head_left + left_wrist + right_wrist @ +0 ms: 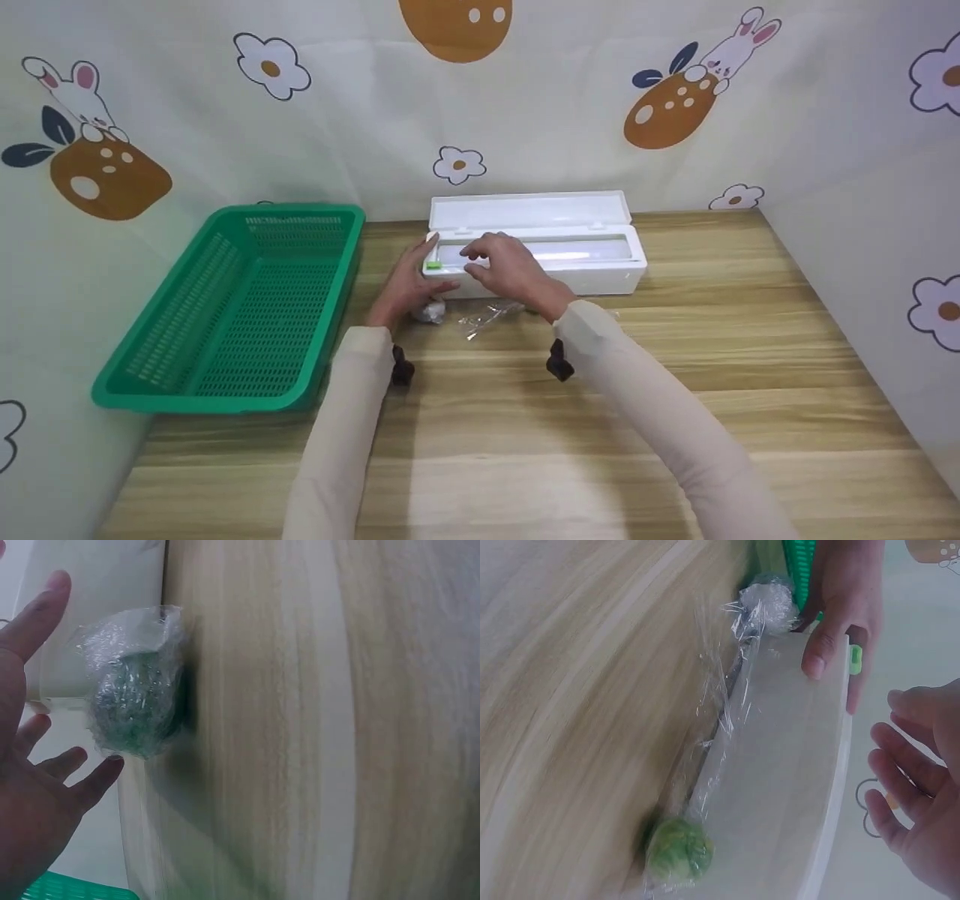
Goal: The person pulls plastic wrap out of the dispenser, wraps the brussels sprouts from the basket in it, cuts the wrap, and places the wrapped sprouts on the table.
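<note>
A long white cling film dispenser (540,281) stands with its lid (525,212) raised, a pale roll (577,251) inside and a green slider (433,265) at its left end. My left hand (405,285) holds that end, thumb against the front face and forefinger at the top corner. My right hand (510,266) hovers over the roll, fingers loosely bent and nothing visible between them. In front lie a film-wrapped clump (135,690), greenish underneath, and a round green vegetable (679,851) in clear film (720,705). In the head view my right wrist hides the vegetable.
A green slotted plastic basket (319,337) sits on the left of the wooden table (495,435). Behind the dispenser hangs a patterned cloth (555,97), and side panels of the same cloth bound the table left and right.
</note>
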Action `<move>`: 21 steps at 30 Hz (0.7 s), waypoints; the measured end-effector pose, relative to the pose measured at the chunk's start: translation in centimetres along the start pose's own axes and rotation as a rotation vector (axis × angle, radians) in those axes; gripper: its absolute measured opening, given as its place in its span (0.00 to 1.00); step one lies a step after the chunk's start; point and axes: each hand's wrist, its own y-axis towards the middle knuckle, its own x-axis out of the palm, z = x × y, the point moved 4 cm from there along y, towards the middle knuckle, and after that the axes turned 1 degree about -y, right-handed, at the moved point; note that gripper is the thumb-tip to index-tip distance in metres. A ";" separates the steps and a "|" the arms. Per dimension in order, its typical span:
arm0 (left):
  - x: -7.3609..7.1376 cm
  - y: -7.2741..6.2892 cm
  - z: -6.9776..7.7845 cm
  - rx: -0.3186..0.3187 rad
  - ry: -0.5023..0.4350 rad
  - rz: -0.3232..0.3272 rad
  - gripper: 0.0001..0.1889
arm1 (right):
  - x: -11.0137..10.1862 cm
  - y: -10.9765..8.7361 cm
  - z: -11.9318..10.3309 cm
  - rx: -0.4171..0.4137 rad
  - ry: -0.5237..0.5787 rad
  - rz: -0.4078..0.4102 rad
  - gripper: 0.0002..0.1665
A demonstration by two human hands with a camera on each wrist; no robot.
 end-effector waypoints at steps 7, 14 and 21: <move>0.2 0.2 -0.8 0.055 -0.143 0.073 0.45 | 1.0 1.7 -1.0 -0.036 -0.049 0.033 0.15; 0.1 0.3 -1.2 0.120 -0.152 0.126 0.38 | 2.8 3.1 -2.9 -0.059 -0.094 0.050 0.14; 0.1 0.2 -1.8 0.112 -0.231 0.135 0.34 | 4.3 4.0 -3.6 -0.003 -0.120 0.104 0.11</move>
